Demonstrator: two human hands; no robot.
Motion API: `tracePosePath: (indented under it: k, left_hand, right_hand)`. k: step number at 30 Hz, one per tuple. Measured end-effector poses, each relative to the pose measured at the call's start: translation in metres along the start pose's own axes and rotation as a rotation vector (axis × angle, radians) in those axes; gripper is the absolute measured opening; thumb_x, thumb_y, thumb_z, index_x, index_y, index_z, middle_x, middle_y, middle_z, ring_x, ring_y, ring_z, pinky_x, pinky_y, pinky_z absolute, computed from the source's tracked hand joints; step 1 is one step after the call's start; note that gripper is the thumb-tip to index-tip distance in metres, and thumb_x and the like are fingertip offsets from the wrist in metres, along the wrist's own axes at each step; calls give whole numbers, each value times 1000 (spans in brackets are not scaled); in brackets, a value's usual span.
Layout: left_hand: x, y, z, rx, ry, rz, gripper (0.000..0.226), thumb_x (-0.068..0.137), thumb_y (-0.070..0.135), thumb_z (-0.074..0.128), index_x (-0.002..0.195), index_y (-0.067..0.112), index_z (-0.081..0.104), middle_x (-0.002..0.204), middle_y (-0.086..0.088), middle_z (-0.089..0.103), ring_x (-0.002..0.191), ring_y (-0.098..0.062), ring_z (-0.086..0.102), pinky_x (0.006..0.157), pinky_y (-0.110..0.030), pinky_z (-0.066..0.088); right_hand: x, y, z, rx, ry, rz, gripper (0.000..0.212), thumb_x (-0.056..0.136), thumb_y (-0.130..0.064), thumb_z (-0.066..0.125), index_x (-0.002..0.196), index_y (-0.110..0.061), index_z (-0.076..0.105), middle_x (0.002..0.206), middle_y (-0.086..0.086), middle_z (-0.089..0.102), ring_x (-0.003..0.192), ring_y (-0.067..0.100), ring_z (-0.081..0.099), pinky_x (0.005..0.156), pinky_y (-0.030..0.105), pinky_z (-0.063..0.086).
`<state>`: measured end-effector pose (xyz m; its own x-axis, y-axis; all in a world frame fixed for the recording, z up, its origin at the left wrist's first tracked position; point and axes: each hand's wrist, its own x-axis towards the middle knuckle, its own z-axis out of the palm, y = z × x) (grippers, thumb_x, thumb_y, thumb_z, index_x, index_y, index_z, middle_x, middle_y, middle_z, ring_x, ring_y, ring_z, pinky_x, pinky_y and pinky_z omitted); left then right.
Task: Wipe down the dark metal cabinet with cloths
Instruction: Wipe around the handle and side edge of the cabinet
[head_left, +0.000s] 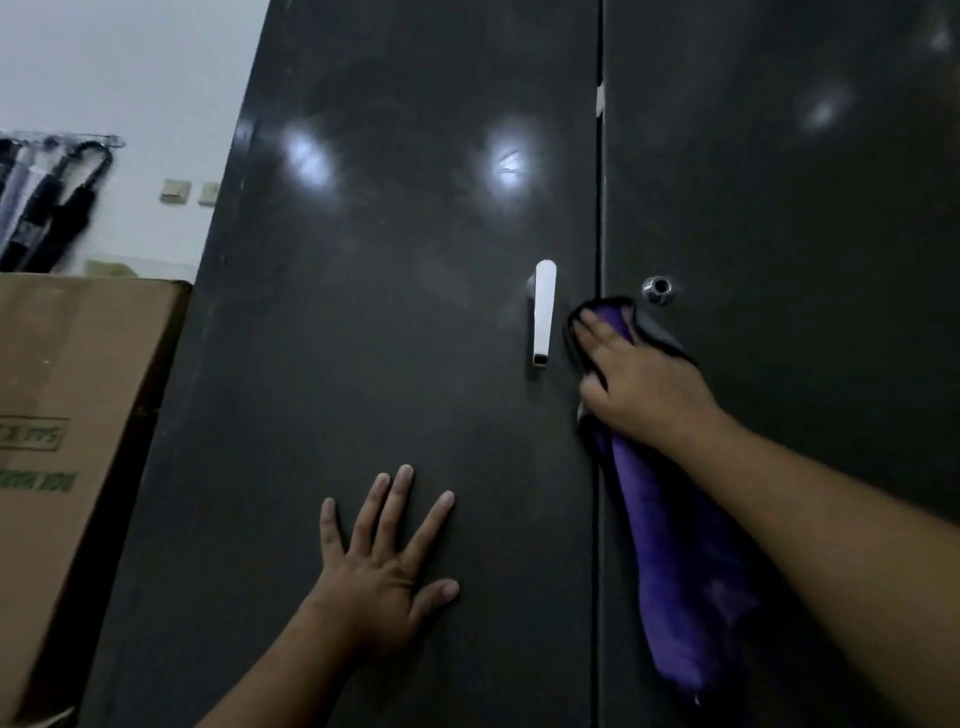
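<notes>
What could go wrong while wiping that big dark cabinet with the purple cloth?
The long purple cloth hangs loose below the right hand along the gap between the doors, so it might snag. The hand wipes beside the shiny silver lever handle and could bump it. The left hand pressed flat on the dark metal cabinet may leave fingerprints.

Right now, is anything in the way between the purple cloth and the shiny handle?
No, nothing visible. The right hand presses the purple cloth on the cabinet just right of the handle, only bare door between.
</notes>
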<state>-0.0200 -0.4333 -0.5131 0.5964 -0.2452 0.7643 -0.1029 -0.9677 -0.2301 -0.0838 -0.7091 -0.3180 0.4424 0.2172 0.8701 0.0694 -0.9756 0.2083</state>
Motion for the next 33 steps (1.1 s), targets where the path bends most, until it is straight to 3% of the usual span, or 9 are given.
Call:
tracePosePath:
  k: [4, 11, 15, 17, 20, 22, 26, 29, 33]
  left_hand:
    - [3, 1, 8, 9, 79, 0, 80, 92, 79, 21, 154, 32, 36, 159, -18, 32, 144, -34, 25, 107, -54, 15]
    - [3, 0, 3, -24, -13, 5, 80, 92, 78, 22, 154, 30, 36, 158, -19, 32, 143, -36, 27, 106, -56, 17]
    - [1, 3, -6, -48, -43, 25, 80, 91, 80, 21, 153, 33, 37, 160, -17, 30, 144, -36, 24, 106, -57, 18]
    - [2, 3, -16, -110, 19, 34, 78, 88, 83, 10, 157, 46, 5, 167, -11, -10, 151, -31, -10, 111, -62, 1]
    - [1, 7, -26, -237, -152, 33, 75, 77, 83, 1, 124, 56, -51, 129, 6, -68, 120, -15, -62, 102, -64, -33]
    - [-3, 1, -26, -259, -180, 57, 75, 89, 79, 11, 128, 54, -48, 132, 6, -66, 125, -15, -59, 104, -63, -32]
    - [-27, -42, -20, -151, 8, 100, 76, 94, 71, 23, 156, 44, -10, 164, -1, -22, 153, -23, -3, 119, -61, 5]
    - [-40, -85, -24, -274, -69, -136, 87, 91, 75, 29, 144, 49, -34, 155, -6, -42, 148, -25, -27, 120, -53, -1]
    - [-49, -136, -24, -445, -121, -408, 103, 95, 59, 50, 149, 28, -32, 155, -21, -38, 149, -40, -20, 122, -49, 3]
  right_hand:
    - [19, -11, 4, 22, -37, 63, 69, 95, -26, 42, 159, -29, 16, 167, -14, 5, 154, 27, 0, 119, 51, 25]
    - [-66, -21, 38, 159, -57, -241, 75, 76, -23, 40, 150, -25, 45, 158, -8, 35, 140, 22, 45, 99, 39, 53]
    - [-91, -25, 50, 188, -183, -272, 78, 80, -28, 35, 156, -40, 22, 160, -26, 3, 145, 12, 35, 108, 29, 43]
    - [-93, -30, 50, 224, -180, -245, 79, 80, -28, 35, 157, -38, 21, 160, -25, 1, 145, 13, 34, 111, 28, 39]
    - [-96, -38, 53, 268, -152, -212, 79, 80, -27, 37, 157, -36, 22, 157, -25, -1, 142, 14, 40, 109, 28, 41]
    - [-100, -45, 55, 273, -159, -182, 78, 82, -30, 39, 157, -39, 20, 156, -28, -6, 139, 15, 44, 105, 29, 44]
    - [-103, -63, 61, 257, -187, -176, 78, 81, -40, 33, 156, -46, 13, 157, -31, -11, 131, 13, 51, 96, 29, 49]
    - [-98, -84, 70, 275, -214, -236, 76, 83, -41, 31, 155, -49, 9, 159, -31, -11, 125, 11, 56, 94, 28, 49]
    - [-88, -127, 82, 296, -159, -328, 74, 84, -42, 29, 157, -44, 16, 160, -30, -5, 120, 12, 59, 94, 25, 48]
